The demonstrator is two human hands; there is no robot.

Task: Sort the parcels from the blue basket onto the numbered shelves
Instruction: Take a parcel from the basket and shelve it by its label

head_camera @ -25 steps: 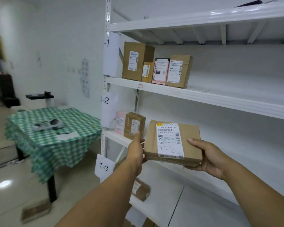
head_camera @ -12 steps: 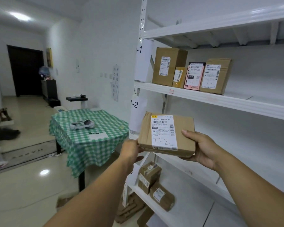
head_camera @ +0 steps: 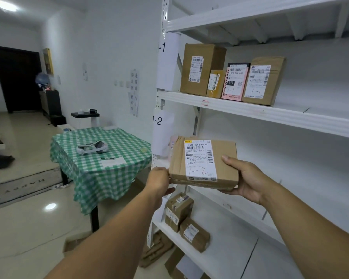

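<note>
I hold a flat brown parcel (head_camera: 226, 164) with a white label handwritten "1-2" in front of the white shelf rack. My left hand (head_camera: 158, 181) grips its left edge and my right hand (head_camera: 244, 178) holds its right side from below. The parcel hangs level with the 1-2 shelf (head_camera: 250, 206), just right of the paper tag "1-2" (head_camera: 159, 125). A pink parcel on that shelf peeks out behind it. The 1-1 shelf (head_camera: 270, 115) above carries several parcels (head_camera: 199, 69). The blue basket is out of view.
Two brown parcels (head_camera: 179, 210) lie on the lower shelf, and flattened cardboard (head_camera: 157, 250) rests on the floor beneath. A table with a green checked cloth (head_camera: 101, 158) stands left of the rack, holding a headset and a paper. A dark doorway is at the far left.
The view has swung up and to the left, so the rack now sits further right. The parcel stays in both hands and has risen slightly, covering the parcels on the 1-2 shelf.
</note>
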